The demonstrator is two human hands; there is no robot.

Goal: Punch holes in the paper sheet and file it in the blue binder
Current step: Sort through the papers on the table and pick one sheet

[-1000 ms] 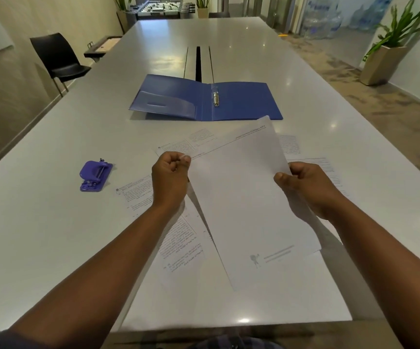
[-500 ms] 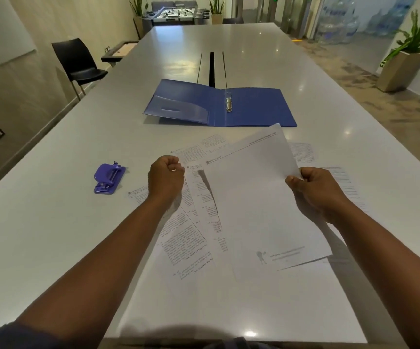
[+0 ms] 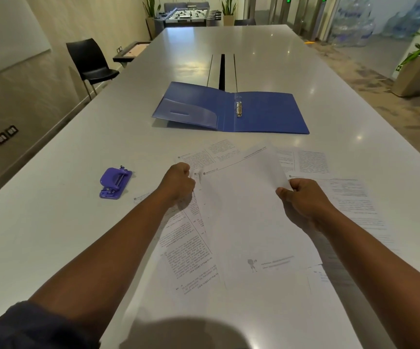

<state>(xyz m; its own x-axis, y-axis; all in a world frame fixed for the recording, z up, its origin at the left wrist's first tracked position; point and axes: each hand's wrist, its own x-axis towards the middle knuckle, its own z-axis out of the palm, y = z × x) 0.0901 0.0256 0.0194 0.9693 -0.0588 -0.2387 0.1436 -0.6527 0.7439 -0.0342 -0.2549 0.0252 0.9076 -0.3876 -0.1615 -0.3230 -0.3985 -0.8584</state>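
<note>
A: The paper sheet is held by both hands, with its mostly blank side up, low over the other printed pages that lie spread on the bench.

B: How do the hands hold it?

A: The left hand is closed like a fist at the far left corner of the sheet. It seems to pinch the edge there, but I cannot tell if it also has a page from below. The right hand is closed on the right edge, with the thumb on top of the paper.

B: And where is the binder?

A: The blue binder lies open on the bench, well beyond the pages, with its metal rings in the middle. If the rings are open or closed, I cannot tell.

B: And the hole punch?

A: The purple hole punch sits on the bench to the left of the left hand, apart from the pages. No hand touches it.
</note>
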